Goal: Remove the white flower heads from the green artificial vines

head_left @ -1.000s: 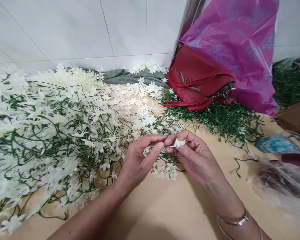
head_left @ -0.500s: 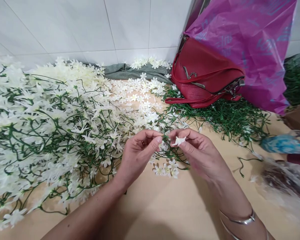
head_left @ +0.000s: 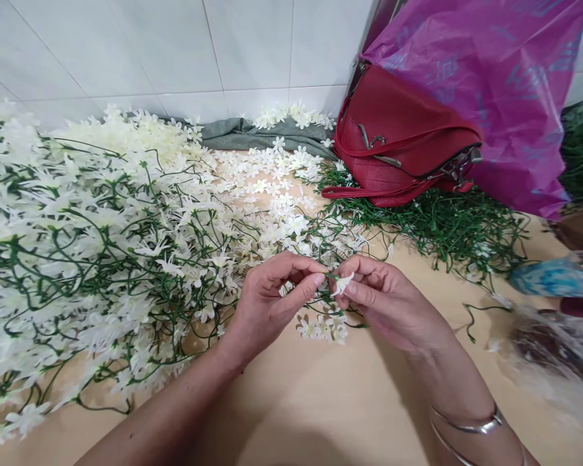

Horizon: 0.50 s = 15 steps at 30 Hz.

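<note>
My left hand (head_left: pixel 284 294) pinches a thin green stem (head_left: pixel 330 276) between thumb and forefinger. At the stem's tip sits a white artificial flower (head_left: pixel 342 283), which the thumb and forefinger of my right hand (head_left: pixel 383 294) grip by its petals. The hands almost meet, a little above the tabletop. Just below them lies a small group of loose white blossoms (head_left: pixel 323 328). To the left spreads a big heap of white flowers on green stems (head_left: pixel 126 246), reaching up to my left forearm.
Loose white petals (head_left: pixel 267 188) cover the table (head_left: pixel 311 401) toward the tiled wall. A red handbag (head_left: pixel 403 136) rests on green stems (head_left: pixel 447 226), with a purple plastic bag (head_left: pixel 519 110) behind. On the right are a blue-patterned item (head_left: pixel 554 277) and a clear plastic bag (head_left: pixel 558 356).
The white flower in my right hand has come together with the green stem held by my left hand. Both hands have moved slightly, and the flower has turned to point down and right.
</note>
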Each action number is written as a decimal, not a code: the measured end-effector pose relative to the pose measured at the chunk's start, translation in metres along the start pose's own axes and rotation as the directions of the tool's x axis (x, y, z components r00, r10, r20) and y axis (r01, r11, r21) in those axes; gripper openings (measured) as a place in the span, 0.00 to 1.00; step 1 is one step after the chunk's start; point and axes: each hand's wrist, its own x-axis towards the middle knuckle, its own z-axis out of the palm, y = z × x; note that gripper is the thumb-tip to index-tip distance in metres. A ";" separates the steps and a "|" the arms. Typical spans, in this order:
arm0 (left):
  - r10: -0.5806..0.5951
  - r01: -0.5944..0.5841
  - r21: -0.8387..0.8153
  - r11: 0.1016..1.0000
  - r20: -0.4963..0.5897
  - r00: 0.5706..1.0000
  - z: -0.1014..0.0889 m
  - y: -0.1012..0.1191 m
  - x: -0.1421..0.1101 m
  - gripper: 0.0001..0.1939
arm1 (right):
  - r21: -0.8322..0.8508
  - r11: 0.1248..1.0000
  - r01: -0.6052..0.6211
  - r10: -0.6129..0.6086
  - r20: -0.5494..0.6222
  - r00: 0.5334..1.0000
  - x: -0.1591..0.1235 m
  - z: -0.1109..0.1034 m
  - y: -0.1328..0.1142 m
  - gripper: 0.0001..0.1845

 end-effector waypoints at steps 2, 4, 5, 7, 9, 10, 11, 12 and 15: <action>0.021 -0.022 0.031 0.999 0.013 1.000 -0.002 0.000 0.001 0.04 | 0.014 1.000 -0.027 0.027 0.004 1.000 0.001 0.002 -0.002 0.16; 0.012 -0.014 0.049 0.999 0.036 0.999 -0.003 0.000 0.002 0.05 | 0.012 0.999 -0.052 0.052 0.010 0.999 0.001 0.003 -0.004 0.17; -0.010 0.008 0.041 0.999 0.053 0.999 -0.003 -0.001 0.002 0.05 | 0.008 0.998 -0.058 0.058 0.010 0.998 0.001 0.003 -0.005 0.18; -0.079 0.081 -0.013 0.997 0.094 0.992 -0.003 -0.003 0.001 0.06 | -0.006 0.998 -0.062 0.062 0.008 0.998 0.001 0.003 -0.005 0.18; -0.138 0.148 -0.076 0.986 0.122 0.983 -0.002 -0.005 0.001 0.07 | -0.024 0.998 -0.065 0.065 -0.001 0.998 0.002 0.003 -0.005 0.18; -0.155 0.168 -0.101 0.981 0.125 0.980 -0.001 -0.007 0.000 0.07 | -0.035 0.997 -0.066 0.065 -0.009 0.998 0.002 0.003 -0.004 0.19; -0.164 0.178 -0.121 0.977 0.119 0.979 0.000 -0.008 0.000 0.07 | -0.045 0.997 -0.067 0.066 -0.017 0.998 0.003 0.002 -0.003 0.19; -0.167 0.182 -0.136 0.974 0.113 0.979 0.001 -0.010 0.000 0.07 | -0.053 0.996 -0.066 0.065 -0.027 0.998 0.003 0.002 -0.002 0.19; -0.167 0.180 -0.129 0.975 0.106 0.980 0.002 -0.013 0.000 0.07 | -0.075 0.993 -0.087 0.083 -0.053 0.995 0.004 0.001 0.002 0.21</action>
